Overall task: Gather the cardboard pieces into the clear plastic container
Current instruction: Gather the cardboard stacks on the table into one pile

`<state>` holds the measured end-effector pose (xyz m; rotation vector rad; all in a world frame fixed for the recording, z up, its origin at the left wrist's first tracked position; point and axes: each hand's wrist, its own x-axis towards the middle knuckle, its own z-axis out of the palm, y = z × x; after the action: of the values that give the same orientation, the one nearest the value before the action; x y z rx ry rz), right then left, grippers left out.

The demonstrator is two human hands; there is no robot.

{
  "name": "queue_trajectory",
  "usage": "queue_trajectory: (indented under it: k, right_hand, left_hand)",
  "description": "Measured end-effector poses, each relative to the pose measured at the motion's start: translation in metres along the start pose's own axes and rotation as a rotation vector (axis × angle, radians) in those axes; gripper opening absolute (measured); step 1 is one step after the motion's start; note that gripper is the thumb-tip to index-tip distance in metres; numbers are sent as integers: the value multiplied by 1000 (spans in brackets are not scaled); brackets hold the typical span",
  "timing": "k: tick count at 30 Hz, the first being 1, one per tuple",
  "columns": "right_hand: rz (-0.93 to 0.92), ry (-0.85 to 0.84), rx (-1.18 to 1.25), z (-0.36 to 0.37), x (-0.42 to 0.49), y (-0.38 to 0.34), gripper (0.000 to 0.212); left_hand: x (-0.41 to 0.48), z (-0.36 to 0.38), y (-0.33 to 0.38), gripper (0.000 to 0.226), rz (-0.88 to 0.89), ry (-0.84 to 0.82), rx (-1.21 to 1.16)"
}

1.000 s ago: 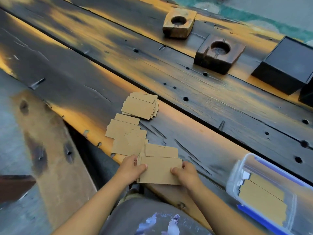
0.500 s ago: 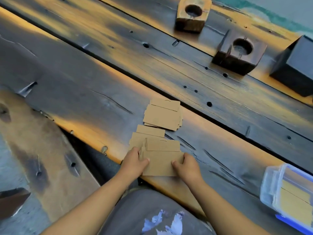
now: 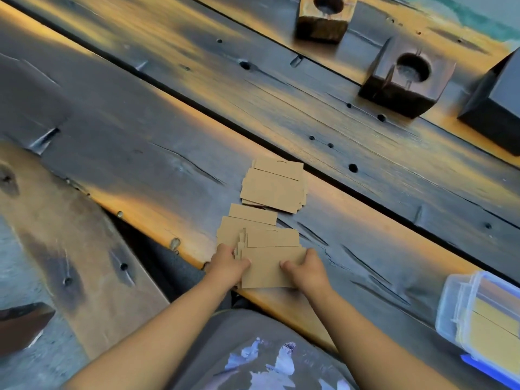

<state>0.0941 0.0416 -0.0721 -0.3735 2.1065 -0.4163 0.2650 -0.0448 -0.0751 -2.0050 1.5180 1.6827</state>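
Held cardboard stack [image 3: 270,270], slid up onto the loose cards since earlier: left hand [image 3: 228,267] and right hand [image 3: 306,270] pinch its short ends, long axis across frame; clear plastic container [image 3: 478,316] lower right, nearer the right hand.

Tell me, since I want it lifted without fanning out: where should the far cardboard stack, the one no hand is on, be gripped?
Probably pinch the far cardboard stack across its two short ends, coming from above. It lies flat on the table, pieces slightly offset, so squeezing the ends should square them. Both the left hand and right hand hold the near stack.
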Motion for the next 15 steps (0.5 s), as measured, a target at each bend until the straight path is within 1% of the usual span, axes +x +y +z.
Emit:
queue_trajectory:
  k: [2, 6, 7, 9, 11, 15]
  right_hand:
    - [34, -36, 24, -1, -1, -1, 45]
    - [90, -86, 123, -8, -3, 2, 46]
    - [94, -103, 132, -10, -3, 2, 47]
    - [97, -150, 146, -14, -3, 3, 48]
    - [96, -188, 169, -14, -6, 4, 42]
    - [61, -215, 238, -11, -13, 2, 35]
  left_hand:
    - [1, 0, -2, 42, -28, -33, -75]
    - [-2, 3, -6, 16, -41, -72, -190]
    - [-2, 2, -7, 14, -43, -83, -196]
    - [-6, -1, -9, 18, -40, -89, -191]
    - [-9, -6, -12, 21, -16, -74, -183]
    - [-11, -24, -12, 28, 46, -48, -131]
